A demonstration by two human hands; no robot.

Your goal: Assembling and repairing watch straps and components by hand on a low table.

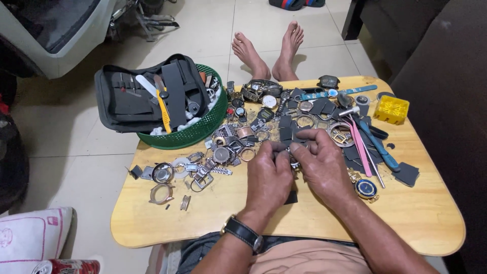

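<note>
Both hands meet over the middle of the low, pale wooden table (416,218), pinching a small dark metal watch part (293,161) between them. The left hand (269,175), with a black-strapped wristwatch (242,232) on its wrist, curls its fingers (271,148) around the part from the left; the right hand (324,165) closes its thumb and fingers on it from the right. The part is mostly hidden by the fingertips: only a sliver of greyish, slightly shiny metal shows, and its exact shape cannot be told. It sits just above the tabletop, in front of a scatter of watch cases, rings and strap pieces (238,137). Near the right hand lie pink tweezers (361,147), a blue-handled tool (378,144) and a blue-dialled gold watch (366,188). A yellow plastic block (391,109) stands at the far right, and a green plastic basket (198,132) holding a black tool pouch (144,94) sits at the far left corner.
</note>
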